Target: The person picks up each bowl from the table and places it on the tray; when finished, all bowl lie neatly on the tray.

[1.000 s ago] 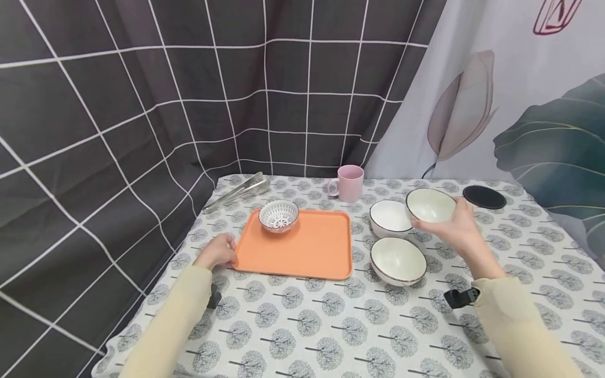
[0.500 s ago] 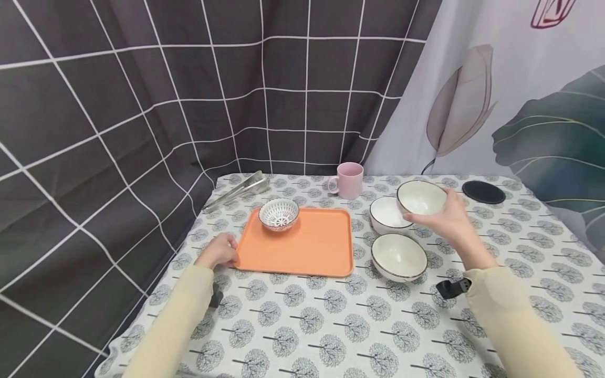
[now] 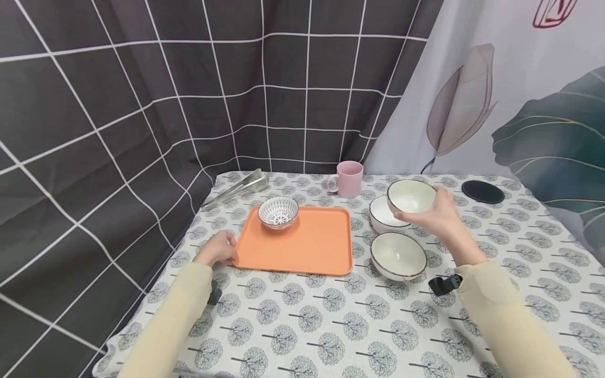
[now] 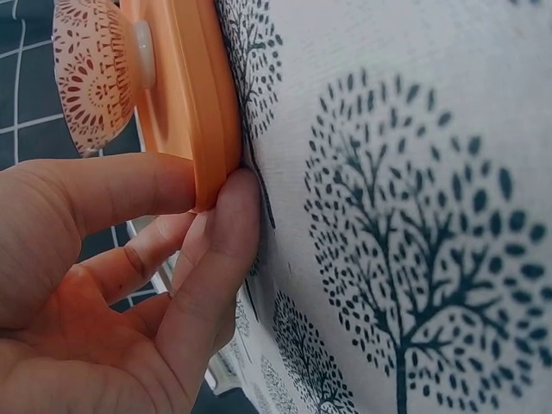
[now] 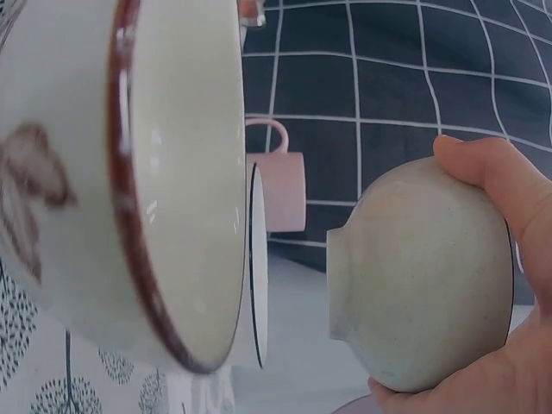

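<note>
**Left hand (image 3: 217,249) on an orange tray (image 3: 312,247), right hand (image 3: 437,212) with a bowl in the air**

OK so, starting from the left: there's a dark grid curtain (image 3: 165,73), and then a pale sleeve with the left hand poking out of it. That hand's got the near left corner of the tray, rim pinched between thumb and fingers, which you can see really well in the left wrist view. The tray's on a tree-print tablecloth (image 3: 307,338).

Just past its far left corner there's a pair of metal tongs (image 3: 236,190). A small patterned bowl (image 3: 278,213) sits upright on the tray, toward the back and left of the middle. Pink mug (image 3: 350,180) is behind the tray, handle pointing left.

Right of the tray you get two bowls on the cloth: a white dark-rimmed one (image 3: 384,216) at the back and a cream one (image 3: 398,256) nearer the person. The held bowl (image 3: 410,196) partly covers the white one in the head view. The right hand has it gripped by the side, thumb and fingers spread around it, off the table with a gap below its base.

Further right there's a flat black disc (image 3: 482,191) near the back edge, then a light leaf-print curtain (image 3: 510,100).
</note>
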Tool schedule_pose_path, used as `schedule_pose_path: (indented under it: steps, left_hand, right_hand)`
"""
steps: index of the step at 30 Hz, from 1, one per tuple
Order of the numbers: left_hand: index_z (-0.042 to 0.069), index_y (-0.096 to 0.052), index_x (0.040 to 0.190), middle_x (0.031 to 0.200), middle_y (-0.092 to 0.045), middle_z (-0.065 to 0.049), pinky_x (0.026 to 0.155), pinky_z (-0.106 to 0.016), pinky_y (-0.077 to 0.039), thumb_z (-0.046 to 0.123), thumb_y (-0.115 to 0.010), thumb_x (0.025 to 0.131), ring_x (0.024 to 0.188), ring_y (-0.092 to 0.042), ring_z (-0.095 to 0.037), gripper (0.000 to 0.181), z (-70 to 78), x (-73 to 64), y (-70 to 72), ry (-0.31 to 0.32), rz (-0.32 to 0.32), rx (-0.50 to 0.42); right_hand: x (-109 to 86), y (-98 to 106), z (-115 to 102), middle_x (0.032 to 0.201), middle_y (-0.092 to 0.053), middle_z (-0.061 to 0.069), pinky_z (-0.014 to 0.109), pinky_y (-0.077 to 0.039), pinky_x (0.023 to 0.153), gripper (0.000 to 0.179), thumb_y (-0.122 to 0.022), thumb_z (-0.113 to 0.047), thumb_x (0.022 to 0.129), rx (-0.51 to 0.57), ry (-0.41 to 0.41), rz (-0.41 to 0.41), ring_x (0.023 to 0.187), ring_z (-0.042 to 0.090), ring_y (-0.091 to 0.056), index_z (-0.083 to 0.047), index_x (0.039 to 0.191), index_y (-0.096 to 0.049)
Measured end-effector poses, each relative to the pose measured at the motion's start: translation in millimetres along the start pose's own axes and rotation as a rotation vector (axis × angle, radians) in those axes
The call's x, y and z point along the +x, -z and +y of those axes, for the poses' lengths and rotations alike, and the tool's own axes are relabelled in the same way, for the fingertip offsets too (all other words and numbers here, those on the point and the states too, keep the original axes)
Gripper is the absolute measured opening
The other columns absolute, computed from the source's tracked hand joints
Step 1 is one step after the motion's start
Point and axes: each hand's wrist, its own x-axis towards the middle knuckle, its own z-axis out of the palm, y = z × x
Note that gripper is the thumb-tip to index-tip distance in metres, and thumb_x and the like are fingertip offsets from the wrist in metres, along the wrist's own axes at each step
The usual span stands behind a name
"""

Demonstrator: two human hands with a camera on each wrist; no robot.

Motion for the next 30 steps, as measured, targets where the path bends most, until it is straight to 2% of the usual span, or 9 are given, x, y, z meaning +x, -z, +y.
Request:
schedule_pose_path:
  steps: [9,15,20,25,30]
  left_hand:
    - [0.003,-0.049,0.080,0.084,-0.052,-0.012,0.053,-0.025,-0.055,-0.011,-0.064,0.062,0.059,-0.058,-0.017,0.028,-2.4,3.6,-0.8,0.005,-0.004,0.004]
    - [0.003,-0.049,0.081,0.081,-0.054,-0.011,0.053,-0.024,-0.054,-0.010,-0.065,0.061,0.059,-0.058,-0.016,0.028,-3.9,3.0,-0.7,0.004,0.002,-0.003]
    - [0.003,-0.049,0.082,0.074,-0.056,-0.009,0.053,-0.024,-0.055,-0.011,-0.064,0.062,0.058,-0.058,-0.015,0.028,-3.2,2.8,-1.4,0.002,0.001,-0.017]
    - [0.003,-0.048,0.080,0.079,-0.054,-0.010,0.053,-0.024,-0.055,-0.011,-0.064,0.061,0.058,-0.058,-0.016,0.028,-2.6,1.6,-2.1,0.003,0.005,-0.012]
    - [0.003,-0.048,0.081,0.081,-0.052,-0.011,0.053,-0.024,-0.055,-0.011,-0.064,0.062,0.058,-0.058,-0.016,0.028,-2.4,1.0,-1.9,0.006,0.009,-0.013]
  right_hand:
    - [0.8,-12.8,-7.4,0.144,-0.024,0.034,0.065,-0.036,0.104,0.126,-0.087,-0.040,0.065,0.037,0.017,-0.002,0.127,0.051,-0.036,0.003,0.152,-0.006]
    - [0.9,-22.3,-10.9,0.144,-0.024,0.033,0.061,-0.036,0.106,0.120,-0.087,-0.032,0.067,0.076,0.035,-0.014,0.126,0.048,-0.038,0.004,0.151,-0.009]
    - [-0.7,-27.5,-12.3,0.145,-0.021,0.032,0.062,-0.036,0.106,0.124,-0.087,-0.035,0.066,0.082,0.028,-0.029,0.126,0.047,-0.039,0.001,0.153,-0.007]
    - [-2.2,-31.8,-14.8,0.143,-0.024,0.031,0.063,-0.038,0.103,0.129,-0.087,-0.043,0.065,0.050,0.031,-0.052,0.125,0.048,-0.040,-0.002,0.154,-0.003]
    - [-2.3,-37.9,-17.2,0.144,-0.025,0.031,0.063,-0.037,0.104,0.127,-0.088,-0.038,0.064,0.065,0.041,-0.064,0.125,0.047,-0.040,0.000,0.154,-0.005]
